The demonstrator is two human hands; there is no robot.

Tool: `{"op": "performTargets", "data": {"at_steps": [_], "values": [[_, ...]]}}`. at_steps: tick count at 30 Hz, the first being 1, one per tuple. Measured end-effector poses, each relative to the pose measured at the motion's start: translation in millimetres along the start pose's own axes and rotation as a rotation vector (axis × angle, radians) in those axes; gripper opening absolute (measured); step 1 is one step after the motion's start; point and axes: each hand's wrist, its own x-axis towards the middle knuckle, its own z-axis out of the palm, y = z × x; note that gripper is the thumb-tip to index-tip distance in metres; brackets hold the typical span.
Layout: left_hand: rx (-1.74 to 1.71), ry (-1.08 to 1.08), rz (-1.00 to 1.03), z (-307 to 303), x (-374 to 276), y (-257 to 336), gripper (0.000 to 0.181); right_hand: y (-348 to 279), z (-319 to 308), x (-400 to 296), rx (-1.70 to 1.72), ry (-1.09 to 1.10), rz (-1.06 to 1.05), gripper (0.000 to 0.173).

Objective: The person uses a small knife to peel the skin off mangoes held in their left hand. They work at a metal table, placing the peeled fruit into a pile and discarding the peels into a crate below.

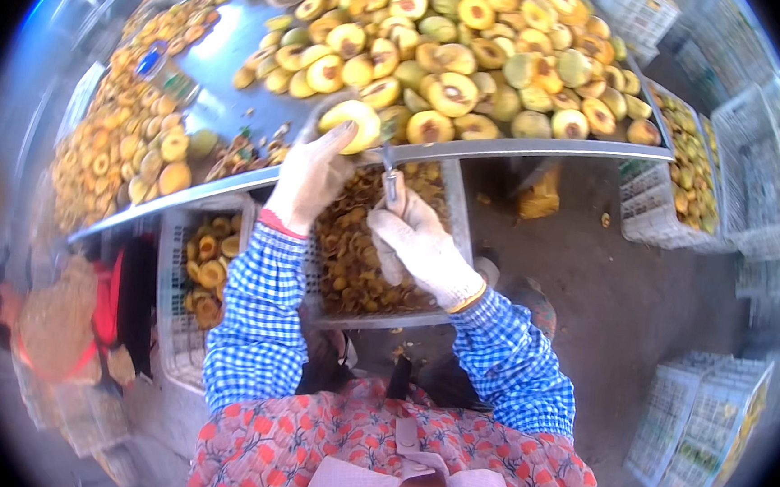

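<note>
My left hand (313, 177), in a pale glove, grips a yellow peach half (352, 124) at the near edge of a metal worktable (532, 147). Just right of the fruit, my right hand (424, 246), gloved too, is closed around the handle of a small hand tool (392, 179) with a metal shaft. Its tip points up towards the peach half; whether they touch, I cannot tell. Beyond both hands lies a large heap of halved peaches (457, 61), some with pits still in them. Below my hands stands a crate (460, 214) holding brown and yellow fruit scraps (362, 255).
More peach halves (133, 137) and a blue-capped bottle (171, 79) lie on the table's left. A crate of halves (167, 282) stands below. At left sits another person (58, 329). Crates of fruit (657, 201) and stacked crates (697, 414) stand at right.
</note>
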Motion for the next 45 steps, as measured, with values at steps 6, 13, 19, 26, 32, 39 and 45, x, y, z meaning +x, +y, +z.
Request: {"op": "performTargets", "data": {"at_steps": [6, 13, 19, 26, 32, 39, 45], "values": [[0.182, 0.061, 0.033, -32.1, -29.9, -33.3, 0.037, 9.7, 21.2, 5.0, -0.415, 0.071, -0.014, 0.015], [1.451, 0.413, 0.157, -71.9, -125.8, 47.8, 0.049, -8.1, 2.5, -9.4, -0.041, 0.051, 0.046, 0.015], [1.695, 0.587, 0.164, -98.3, -87.1, 87.1, 0.041, -3.0, -4.1, -12.6, 0.015, 0.053, 0.083, 0.012], [1.431, 0.383, -0.025, -56.5, 112.0, 18.3, 0.05, -10.8, -16.7, -12.4, -0.111, 0.12, 0.03, 0.01], [1.527, 0.325, 0.25, -69.7, 143.4, -31.8, 0.05, -17.3, -22.6, -15.3, -0.035, 0.124, 0.082, 0.011], [1.064, 0.406, -0.155, -55.6, 103.3, 7.6, 0.053, -9.8, -8.3, -6.4, -0.133, 0.1, 0.016, 0.015], [-0.171, 0.131, -0.169, -46.1, 7.9, 17.2, 0.038, -15.7, 15.5, 5.5, -0.233, 0.039, 0.048, 0.014]]}}
